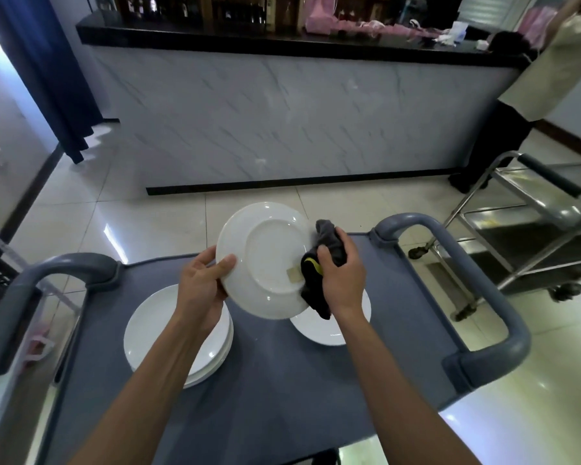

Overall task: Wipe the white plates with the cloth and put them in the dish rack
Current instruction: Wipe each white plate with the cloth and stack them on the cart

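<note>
Above the cart point(282, 380), the left hand point(200, 286) pinches only the plate point(265, 260) rim while the right hand point(341, 273) grips the cloth point(319, 263), so hard wiping could make it slip.

Both forearms are bare to the frame's edge; the hands point(272, 280) wear nothing.
</note>
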The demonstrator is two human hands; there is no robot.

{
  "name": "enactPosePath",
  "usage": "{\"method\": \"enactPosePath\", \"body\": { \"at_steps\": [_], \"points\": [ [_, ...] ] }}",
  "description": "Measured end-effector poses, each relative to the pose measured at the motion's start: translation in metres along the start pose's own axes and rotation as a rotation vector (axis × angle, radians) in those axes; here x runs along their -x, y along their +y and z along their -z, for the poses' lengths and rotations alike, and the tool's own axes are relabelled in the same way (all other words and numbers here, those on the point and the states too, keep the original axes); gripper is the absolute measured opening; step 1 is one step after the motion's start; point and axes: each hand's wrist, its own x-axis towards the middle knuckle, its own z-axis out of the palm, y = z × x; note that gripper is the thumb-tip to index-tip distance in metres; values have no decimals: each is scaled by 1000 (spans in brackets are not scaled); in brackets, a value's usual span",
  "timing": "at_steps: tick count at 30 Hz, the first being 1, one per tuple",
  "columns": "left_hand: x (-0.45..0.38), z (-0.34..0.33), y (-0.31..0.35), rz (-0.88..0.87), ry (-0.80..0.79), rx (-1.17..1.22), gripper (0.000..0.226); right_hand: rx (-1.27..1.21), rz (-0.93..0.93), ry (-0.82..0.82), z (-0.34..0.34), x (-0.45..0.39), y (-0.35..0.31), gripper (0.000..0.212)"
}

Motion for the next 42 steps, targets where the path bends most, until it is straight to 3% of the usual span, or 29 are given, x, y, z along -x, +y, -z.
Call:
{"method": "enactPosePath", "body": {
  "at_steps": [4, 9, 17, 23, 29, 36, 42],
  "points": [
    [-7, -10, -2, -39, -5, 6, 26, 33, -24, -14, 15, 4, 10, 45],
    [-12, -36, -15, -181, 3, -194, 26, 110, 10, -82, 41, 0, 24, 46],
    [-22, -76, -55, -577, 14, -1001, 16, 333, 129, -111, 99, -17, 46, 50],
    [-10, -94, -82, -830, -136, -1276, 20, 416, 206, -177, 128, -25, 60, 53],
    [4, -103, -113, -912, -140, -1514, 32, 470, 261, -230, 149, -27, 69, 54],
    [20, -104, -149, -932, -244, -1650, 42, 537, 495, -256, 160, -23, 75, 54],
    [33, -102, -181, -935, -309, -1662, 40, 530, 536, -347, 166, -21, 82, 53]
  ]
}}
